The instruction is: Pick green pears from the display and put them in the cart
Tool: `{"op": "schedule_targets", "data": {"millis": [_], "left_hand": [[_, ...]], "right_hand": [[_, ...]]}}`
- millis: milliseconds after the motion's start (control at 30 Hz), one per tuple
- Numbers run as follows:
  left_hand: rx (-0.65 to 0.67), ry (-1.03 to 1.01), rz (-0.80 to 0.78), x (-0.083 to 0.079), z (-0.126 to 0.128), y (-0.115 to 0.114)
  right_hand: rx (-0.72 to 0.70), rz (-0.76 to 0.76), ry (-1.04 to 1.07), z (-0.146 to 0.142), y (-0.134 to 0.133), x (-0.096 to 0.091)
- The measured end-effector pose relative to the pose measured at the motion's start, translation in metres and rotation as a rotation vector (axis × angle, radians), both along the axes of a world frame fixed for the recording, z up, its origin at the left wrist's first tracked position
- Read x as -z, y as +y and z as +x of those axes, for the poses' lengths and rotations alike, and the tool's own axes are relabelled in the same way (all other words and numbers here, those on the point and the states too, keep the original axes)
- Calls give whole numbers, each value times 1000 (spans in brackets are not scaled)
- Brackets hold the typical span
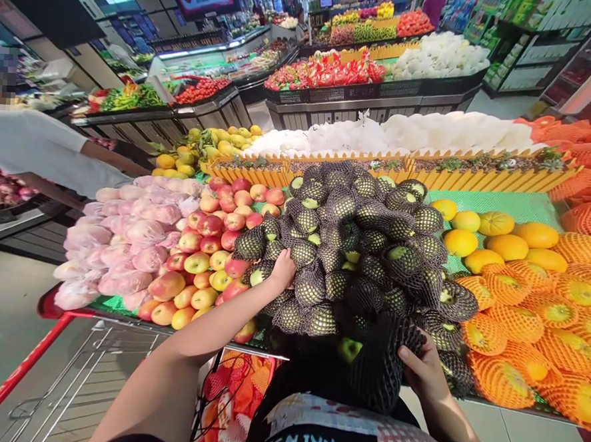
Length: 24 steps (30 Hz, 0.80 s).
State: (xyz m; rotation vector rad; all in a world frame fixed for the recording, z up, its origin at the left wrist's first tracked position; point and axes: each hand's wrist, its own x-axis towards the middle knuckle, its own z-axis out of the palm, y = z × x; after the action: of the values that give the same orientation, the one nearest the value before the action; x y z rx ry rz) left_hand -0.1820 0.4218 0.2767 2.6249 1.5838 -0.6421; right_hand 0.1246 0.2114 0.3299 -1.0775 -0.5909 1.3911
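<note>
My left hand [283,271] reaches into the heap of green fruits in black foam nets [334,240]. Its fingers are curled and closed at one netted green fruit [302,253] on the left side of the heap. Close to my body, my right hand [424,370] grips a black foam net [381,366], thumb on top and fingers behind. Whether a fruit sits inside this net cannot be seen. Just left of it, a green fruit [350,349] shows at the heap's front edge.
Red-yellow apples [209,242] and bagged pink fruits [134,244] lie left; yellow melons [507,240] and orange-netted fruits [529,329] lie right. A shopping cart [15,377] stands front left, beside a box of used-looking nets [234,397]. Another person [44,145] stands left.
</note>
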Motion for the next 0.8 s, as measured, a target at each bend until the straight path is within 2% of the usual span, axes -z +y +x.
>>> {"op": "schedule_targets", "data": {"millis": [133,367,600,800], "left_hand": [[144,118,18,-20,-4,-2],[287,93,64,-44,-13,-4],[362,-4,52,-60,-26,0],[348,-267,-34,-70,-36,6]], "right_hand": [[-59,27,-16,0,-3,0],[-150,105,-46,-1,1,-5],[-148,152,-273,-6,8,-8],[-102,83,-245,-6,6,-3]]}}
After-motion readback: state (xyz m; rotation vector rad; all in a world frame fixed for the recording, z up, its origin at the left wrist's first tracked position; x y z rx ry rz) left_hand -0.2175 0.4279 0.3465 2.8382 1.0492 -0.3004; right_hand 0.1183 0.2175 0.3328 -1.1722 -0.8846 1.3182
